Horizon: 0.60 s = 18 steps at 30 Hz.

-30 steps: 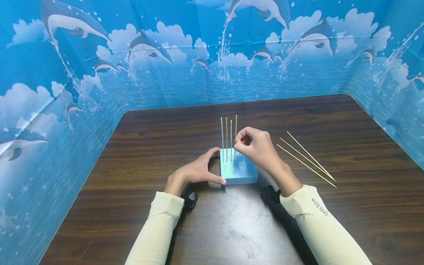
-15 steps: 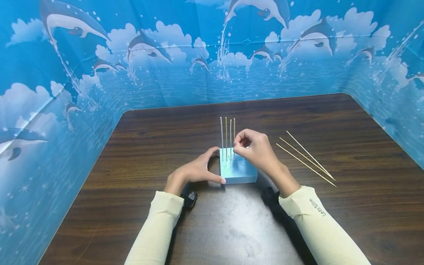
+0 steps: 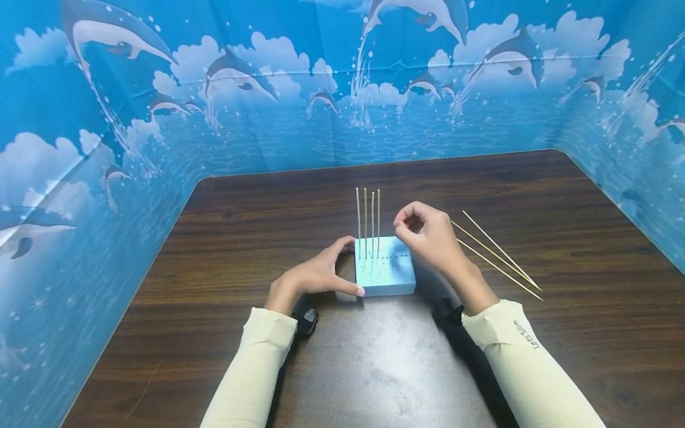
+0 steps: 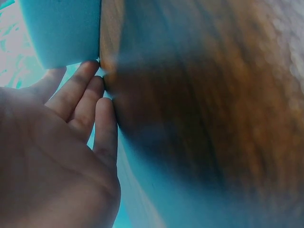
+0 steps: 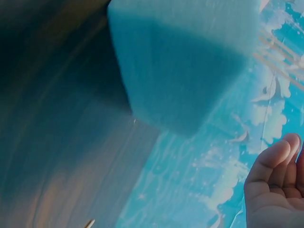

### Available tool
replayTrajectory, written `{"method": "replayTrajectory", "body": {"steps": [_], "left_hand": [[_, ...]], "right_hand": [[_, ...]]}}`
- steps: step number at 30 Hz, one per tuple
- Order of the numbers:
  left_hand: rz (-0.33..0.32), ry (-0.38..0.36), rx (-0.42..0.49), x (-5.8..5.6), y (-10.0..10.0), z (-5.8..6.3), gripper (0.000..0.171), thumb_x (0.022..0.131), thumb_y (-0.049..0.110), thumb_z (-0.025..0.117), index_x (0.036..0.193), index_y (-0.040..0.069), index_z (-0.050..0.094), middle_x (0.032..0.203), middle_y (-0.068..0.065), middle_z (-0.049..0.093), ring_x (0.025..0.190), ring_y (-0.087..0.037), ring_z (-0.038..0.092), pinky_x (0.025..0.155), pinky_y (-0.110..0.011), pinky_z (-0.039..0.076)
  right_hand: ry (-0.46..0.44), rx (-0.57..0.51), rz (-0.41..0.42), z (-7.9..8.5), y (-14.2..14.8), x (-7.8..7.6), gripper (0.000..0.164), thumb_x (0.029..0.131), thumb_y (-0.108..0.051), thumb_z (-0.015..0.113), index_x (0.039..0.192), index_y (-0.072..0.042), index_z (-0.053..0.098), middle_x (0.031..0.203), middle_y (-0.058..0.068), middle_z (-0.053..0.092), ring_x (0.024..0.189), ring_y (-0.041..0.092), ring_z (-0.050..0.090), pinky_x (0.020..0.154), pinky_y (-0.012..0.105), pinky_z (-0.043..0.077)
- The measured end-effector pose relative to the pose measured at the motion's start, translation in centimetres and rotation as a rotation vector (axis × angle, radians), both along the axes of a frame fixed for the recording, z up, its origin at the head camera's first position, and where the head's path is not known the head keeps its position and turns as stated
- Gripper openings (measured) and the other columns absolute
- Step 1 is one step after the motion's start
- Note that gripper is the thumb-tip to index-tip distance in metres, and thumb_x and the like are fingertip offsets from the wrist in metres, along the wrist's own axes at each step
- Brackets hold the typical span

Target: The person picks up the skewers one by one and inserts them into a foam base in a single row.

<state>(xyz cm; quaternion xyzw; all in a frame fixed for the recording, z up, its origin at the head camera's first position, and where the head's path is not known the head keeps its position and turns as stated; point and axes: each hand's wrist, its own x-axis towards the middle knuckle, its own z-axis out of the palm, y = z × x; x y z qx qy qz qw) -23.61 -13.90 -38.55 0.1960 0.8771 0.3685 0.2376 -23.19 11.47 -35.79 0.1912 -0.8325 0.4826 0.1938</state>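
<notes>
A light blue foam block (image 3: 393, 276) with rows of small dots or holes on top lies on the table. Several thin wooden sticks (image 3: 358, 217) stand upright in a row at its back left. My left hand (image 3: 316, 274) holds the block's left side, thumb at the front corner and fingers at the back one. In the left wrist view, fingertips touch the block (image 4: 66, 31). Right of the sticks, my right hand (image 3: 432, 238) hovers above the block's back right corner, fingers loosely curled and nothing seen in them. The right wrist view shows this hand (image 5: 273, 190) apart from the block.
Three loose sticks (image 3: 495, 245) lie slanted on the dark wooden table (image 3: 225, 238) to the right, partly behind my right hand. A blue curtain (image 3: 342, 71) printed with dolphins and clouds encloses the table's back and sides.
My right hand lowered the rightmost standing stick a little, then let go and moved right and slightly up. That stick now stands by itself. My left hand has stayed at the block.
</notes>
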Motion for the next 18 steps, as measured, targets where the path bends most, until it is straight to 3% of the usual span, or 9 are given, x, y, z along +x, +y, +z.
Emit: {"method": "replayTrajectory", "body": {"steps": [4,11,18], "left_hand": [[-0.004,-0.005,0.004,0.0,-0.1,0.0,0.113,0.072,0.045,0.086,0.158,0.021,0.015,0.16,-0.004,0.025,0.149,-0.021,0.021,0.118,-0.049,0.023],[-0.005,-0.004,0.009,0.1,-0.1,-0.1,0.114,0.072,0.045,0.085,0.158,0.02,0.015,0.16,-0.005,0.025,0.149,-0.021,0.02,0.118,-0.05,0.022],[0.001,-0.004,0.017,0.1,-0.1,0.0,0.115,0.071,0.045,0.086,0.158,0.019,0.015,0.16,-0.005,0.026,0.149,-0.022,0.021,0.119,-0.05,0.022]], "right_hand": [[-0.056,0.013,-0.082,-0.2,1.5,-0.5,0.004,0.089,-0.005,0.063,0.086,-0.006,0.066,0.077,0.006,0.065,0.066,0.018,0.055,0.06,0.022,0.044],[-0.245,0.034,-0.239,-1.3,5.8,-1.8,0.016,0.094,-0.015,0.058,0.094,-0.003,0.068,0.082,0.012,0.067,0.067,0.016,0.057,0.06,0.024,0.044],[-0.358,0.05,-0.299,-2.2,10.1,-1.8,0.03,0.1,-0.026,0.052,0.105,0.001,0.065,0.089,0.016,0.065,0.072,0.015,0.058,0.06,0.022,0.045]]}}
